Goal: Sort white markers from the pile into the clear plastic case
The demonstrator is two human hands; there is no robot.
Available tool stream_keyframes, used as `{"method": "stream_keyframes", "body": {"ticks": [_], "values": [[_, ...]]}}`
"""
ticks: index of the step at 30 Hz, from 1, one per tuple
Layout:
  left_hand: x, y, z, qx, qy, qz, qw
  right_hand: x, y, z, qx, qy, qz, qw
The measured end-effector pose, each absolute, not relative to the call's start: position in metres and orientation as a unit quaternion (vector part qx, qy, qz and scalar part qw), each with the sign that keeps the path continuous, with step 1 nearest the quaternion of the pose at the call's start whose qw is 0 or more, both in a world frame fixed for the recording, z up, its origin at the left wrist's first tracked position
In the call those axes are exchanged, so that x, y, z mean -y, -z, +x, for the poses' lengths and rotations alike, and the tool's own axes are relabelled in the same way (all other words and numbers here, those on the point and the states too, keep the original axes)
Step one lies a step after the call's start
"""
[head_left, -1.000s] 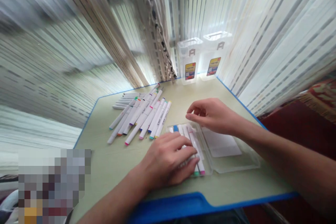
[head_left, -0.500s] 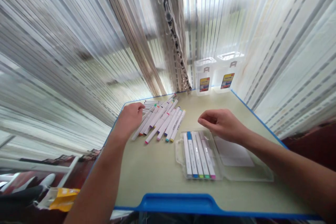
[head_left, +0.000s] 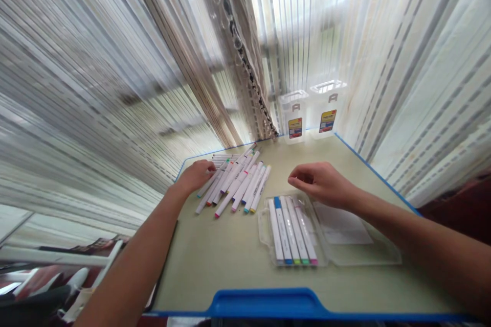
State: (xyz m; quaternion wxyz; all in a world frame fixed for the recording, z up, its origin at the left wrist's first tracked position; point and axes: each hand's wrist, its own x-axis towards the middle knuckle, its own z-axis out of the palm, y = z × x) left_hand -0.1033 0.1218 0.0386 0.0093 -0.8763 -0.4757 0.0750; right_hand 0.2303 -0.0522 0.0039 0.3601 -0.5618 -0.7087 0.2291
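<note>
My left hand (head_left: 197, 176) is at the left side of a loose pile of white markers (head_left: 240, 179) with coloured ends. Its fingers are bent and closed at a marker with a teal end (head_left: 205, 188); the grip itself is partly hidden. Over the far edge of an opened clear plastic case (head_left: 264, 235), my right hand (head_left: 322, 183) hovers with curled fingers and thumb drawn together. Nothing shows between them. Several white markers (head_left: 290, 232) lie side by side in the case's left half, with blue, yellow-green, green and pink ends towards me.
Two clear cases with labels (head_left: 295, 126) stand upright at the far edge of the table (head_left: 215, 255). A white sheet (head_left: 343, 225) lies under the case's right half. A blue moulded handle (head_left: 264, 300) runs along the near edge. String curtains (head_left: 184, 87) hang behind.
The view has shifted slightly. My left hand has lowered and flattened at the pile, and a teal-ended marker now shows beneath its fingers. My right hand stays curled over the case.
</note>
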Motion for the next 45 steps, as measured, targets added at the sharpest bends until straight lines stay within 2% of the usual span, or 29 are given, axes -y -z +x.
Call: {"method": "stream_keyframes", "body": {"ticks": [8, 13, 17, 20, 22, 27, 29, 31, 36, 41, 45], "values": [[-0.115, -0.049, -0.113, 0.461, -0.093, -0.882, 0.015, 0.052, -0.007, 0.231, 0.713, -0.221, -0.556, 0.367], [-0.102, -0.071, -0.132, 0.506, -0.031, -0.861, 0.033, 0.052, -0.008, 0.231, 0.710, -0.224, -0.554, 0.374], [-0.092, -0.099, -0.132, 0.549, 0.045, -0.835, 0.007, 0.052, -0.008, 0.231, 0.707, -0.226, -0.553, 0.377], [-0.079, -0.115, -0.111, 0.553, 0.121, -0.823, -0.052, 0.052, -0.007, 0.232, 0.706, -0.228, -0.552, 0.380], [-0.065, -0.118, -0.088, 0.532, 0.162, -0.821, -0.126, 0.052, -0.007, 0.232, 0.706, -0.227, -0.553, 0.380], [-0.017, -0.092, -0.017, 0.447, 0.235, -0.791, -0.344, 0.053, -0.008, 0.232, 0.684, -0.242, -0.561, 0.399], [-0.001, -0.073, 0.006, 0.370, 0.270, -0.686, -0.566, 0.053, -0.008, 0.232, 0.661, -0.274, -0.558, 0.420], [0.008, -0.055, 0.023, 0.321, 0.283, -0.599, -0.677, 0.053, -0.007, 0.232, 0.634, -0.310, -0.547, 0.450], [0.010, -0.020, 0.035, 0.299, 0.396, -0.495, -0.713, 0.055, -0.006, 0.231, 0.607, -0.351, -0.523, 0.485], [0.022, -0.002, 0.032, 0.281, 0.390, -0.494, -0.724, 0.065, -0.013, 0.224, 0.656, -0.365, -0.504, 0.427], [0.032, -0.003, 0.030, 0.272, 0.390, -0.576, -0.665, 0.073, -0.018, 0.219, 0.691, -0.378, -0.468, 0.400]]}}
